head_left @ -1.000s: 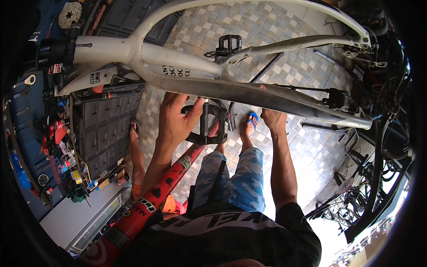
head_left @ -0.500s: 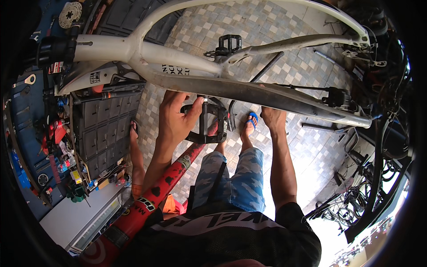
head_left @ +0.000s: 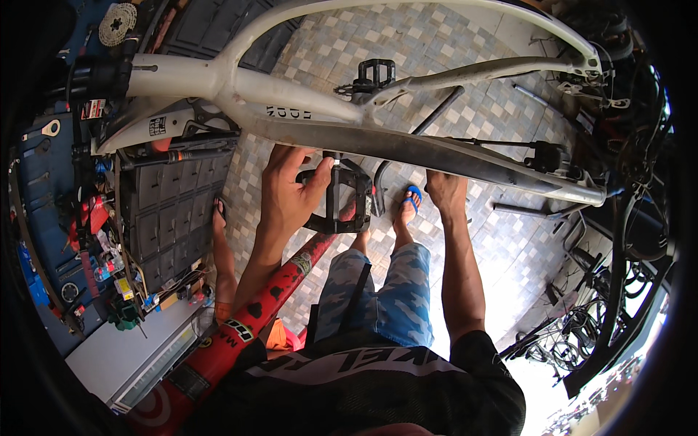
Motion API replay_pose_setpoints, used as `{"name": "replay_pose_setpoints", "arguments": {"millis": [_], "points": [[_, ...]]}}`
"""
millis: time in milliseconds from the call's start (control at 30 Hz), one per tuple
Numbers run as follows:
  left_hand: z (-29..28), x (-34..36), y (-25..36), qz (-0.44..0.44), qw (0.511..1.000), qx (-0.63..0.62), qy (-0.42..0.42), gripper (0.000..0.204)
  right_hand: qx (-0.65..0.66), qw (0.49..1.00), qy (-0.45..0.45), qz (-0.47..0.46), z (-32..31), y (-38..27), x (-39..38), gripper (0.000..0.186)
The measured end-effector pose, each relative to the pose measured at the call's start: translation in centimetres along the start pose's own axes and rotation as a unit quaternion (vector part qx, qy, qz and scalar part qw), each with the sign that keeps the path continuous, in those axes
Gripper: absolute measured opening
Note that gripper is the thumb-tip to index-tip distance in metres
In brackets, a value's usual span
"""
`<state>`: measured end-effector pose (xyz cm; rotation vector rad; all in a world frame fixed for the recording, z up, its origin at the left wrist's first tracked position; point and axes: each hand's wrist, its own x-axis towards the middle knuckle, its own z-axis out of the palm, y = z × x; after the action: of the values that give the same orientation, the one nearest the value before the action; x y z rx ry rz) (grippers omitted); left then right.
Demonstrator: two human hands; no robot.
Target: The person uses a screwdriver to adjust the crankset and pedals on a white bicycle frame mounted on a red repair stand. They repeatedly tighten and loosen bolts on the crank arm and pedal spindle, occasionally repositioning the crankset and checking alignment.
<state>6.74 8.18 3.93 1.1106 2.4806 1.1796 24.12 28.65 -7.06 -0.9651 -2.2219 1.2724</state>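
Observation:
A pale grey bicycle frame [head_left: 320,135] spans the view in front of me, its lower tubes crossing above my hands. My left hand [head_left: 285,190] is closed at a black platform pedal [head_left: 358,198] on the frame's near side. Its thumb lies by the pedal's axle, and some fingertips go out of sight under the tube. My right hand [head_left: 446,192] reaches up beneath the rear part of the frame, where the tube hides its fingers. A second black pedal [head_left: 376,71] shows on the far side. Between my hands, a dark curved bar [head_left: 379,176] comes down below the tube.
A red bicycle tube [head_left: 251,309] slants past my left forearm. Dark drawers [head_left: 163,203] and a blue tool board [head_left: 47,174] line the left. Another person's leg [head_left: 224,254] stands there. Bicycle parts [head_left: 574,341] crowd the right, above a tiled floor [head_left: 487,240].
The front end of the frame has shifted slightly right and down in view. Both hands stay in nearly the same places.

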Motion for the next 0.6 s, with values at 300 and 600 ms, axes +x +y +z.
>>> {"name": "replay_pose_setpoints", "arguments": {"millis": [300, 600], "points": [[-0.01, -0.09, 0.33, 0.004, 1.000, -0.001, -0.003, 0.022, 0.039, 0.999, -0.006, 0.022, -0.21, -0.33, 0.08, 0.032], [-0.16, -0.06, 0.29, -0.017, 0.999, -0.026, -0.004, 0.023, 0.012, 1.000, -0.003, 0.021, -0.15, -0.05, 0.22, 0.038]]}}
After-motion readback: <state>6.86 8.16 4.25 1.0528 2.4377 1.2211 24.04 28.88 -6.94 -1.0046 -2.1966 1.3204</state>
